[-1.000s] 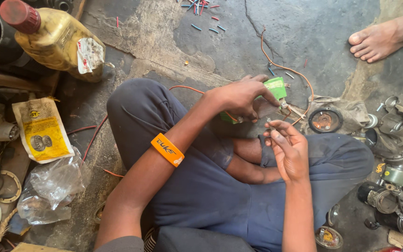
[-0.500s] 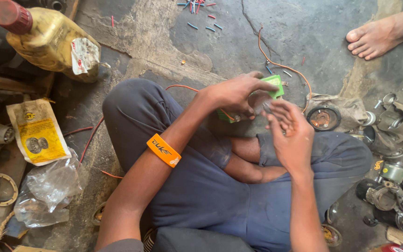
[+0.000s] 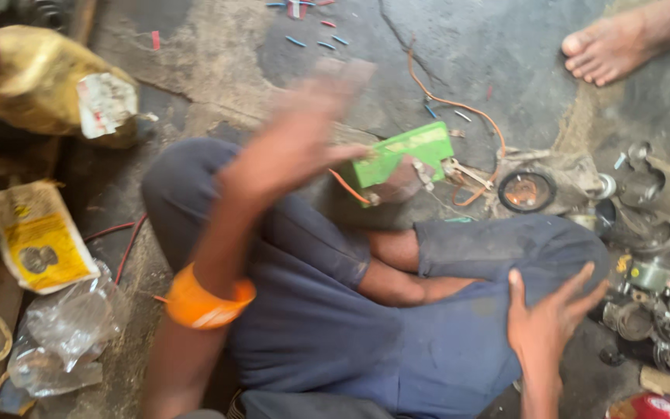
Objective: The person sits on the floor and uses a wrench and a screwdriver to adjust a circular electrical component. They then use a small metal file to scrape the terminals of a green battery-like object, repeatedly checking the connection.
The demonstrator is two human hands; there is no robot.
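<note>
Green plastic part (image 3: 405, 153) sits pinched at the fingertips of my left hand (image 3: 296, 151), which is blurred, above my folded knee. An orange wire (image 3: 343, 186) hangs just under the part. My right hand (image 3: 548, 322) lies flat on my blue trousers (image 3: 335, 318), fingers spread wide, holding nothing. Right of the green part lies a round coil piece (image 3: 526, 191); beyond it, another person's bare foot (image 3: 610, 43).

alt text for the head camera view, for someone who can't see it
A person sits cross-legged on a concrete floor, the blurred left hand holding a green box-shaped part with orange wires, the right hand resting on the knee. Metal parts lie alongside.
</note>
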